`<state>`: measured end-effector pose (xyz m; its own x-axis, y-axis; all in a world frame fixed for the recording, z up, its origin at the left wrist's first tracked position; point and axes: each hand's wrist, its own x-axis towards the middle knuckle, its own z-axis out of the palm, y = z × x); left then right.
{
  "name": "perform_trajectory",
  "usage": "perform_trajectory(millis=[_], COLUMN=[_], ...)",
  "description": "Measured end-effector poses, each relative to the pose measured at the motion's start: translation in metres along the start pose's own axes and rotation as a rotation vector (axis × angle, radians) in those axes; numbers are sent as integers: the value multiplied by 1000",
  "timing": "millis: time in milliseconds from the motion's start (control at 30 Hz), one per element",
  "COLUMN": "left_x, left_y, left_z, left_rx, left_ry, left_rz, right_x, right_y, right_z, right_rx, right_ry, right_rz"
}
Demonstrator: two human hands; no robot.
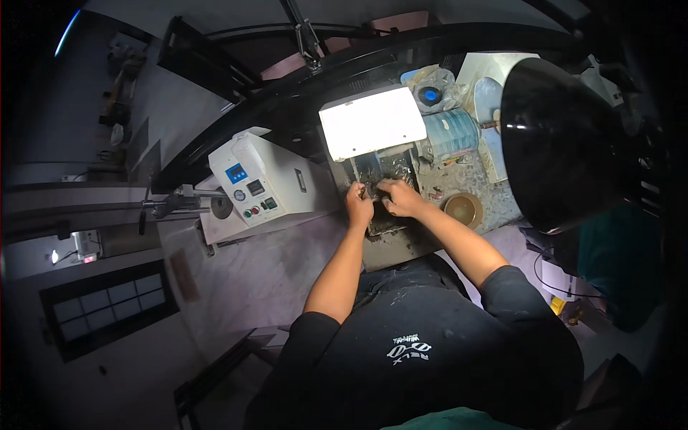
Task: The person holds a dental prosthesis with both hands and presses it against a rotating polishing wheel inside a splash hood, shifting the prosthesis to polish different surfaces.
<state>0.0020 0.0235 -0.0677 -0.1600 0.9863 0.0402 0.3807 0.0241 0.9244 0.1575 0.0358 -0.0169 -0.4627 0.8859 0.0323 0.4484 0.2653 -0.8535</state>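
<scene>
My left hand (360, 206) and my right hand (403, 199) are close together over a dark, wet-looking tray (388, 230). Both have curled fingers, pinched near each other. Whatever small thing they hold between them is too small and too hidden to make out. Just beyond the hands, a brightly lit white cover (373, 123) overhangs the far part of the tray. Beside the right hand stands a round brown bowl (464, 211) with murky contents.
At left is a white machine (254, 175) with a gauge, display and buttons. A bluish ribbed cylinder (451, 133) and a clear plastic bag (443, 92) lie right of the cover. A large black lamp shade (566, 143) hangs at right, close above the bench (494, 197).
</scene>
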Motion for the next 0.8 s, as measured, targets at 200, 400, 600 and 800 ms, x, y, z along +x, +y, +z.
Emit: perform_trajectory(millis=[200, 400, 600, 800], left_x=[12, 33, 48, 58], left_y=[20, 31, 29, 11], left_z=[36, 38, 45, 36], left_rx=[-325, -546, -568, -238], left_ry=[39, 228, 265, 93], left_rz=[-162, -254, -533, -409], right_x=[2, 36, 47, 36], right_y=[94, 69, 62, 66], right_z=[13, 23, 22, 18], right_rx=[303, 446, 415, 196], right_ry=[378, 468, 582, 413], right_rz=[322, 457, 612, 628])
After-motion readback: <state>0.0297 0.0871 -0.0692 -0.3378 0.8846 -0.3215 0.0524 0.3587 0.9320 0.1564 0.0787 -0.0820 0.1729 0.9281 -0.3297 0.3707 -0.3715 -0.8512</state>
